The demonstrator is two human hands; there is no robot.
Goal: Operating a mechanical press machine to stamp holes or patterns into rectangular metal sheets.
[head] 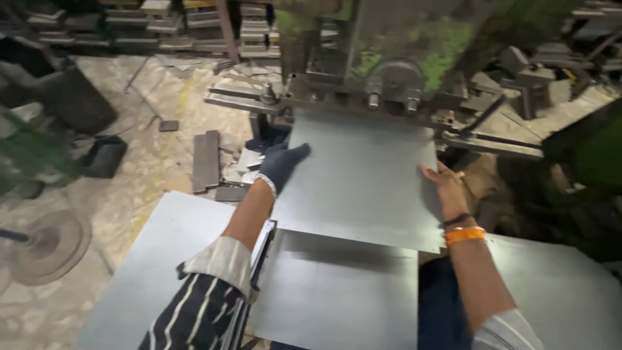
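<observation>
steel sheet [359, 181] | gloved left hand [283, 165] | bare right hand [444, 185] gripping edges

Dark glove [283, 165], striped sleeve [201, 304], orange wristband [464, 235]

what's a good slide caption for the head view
Gloved left hand and bare right hand hold a metal sheet at a machine.
</observation>
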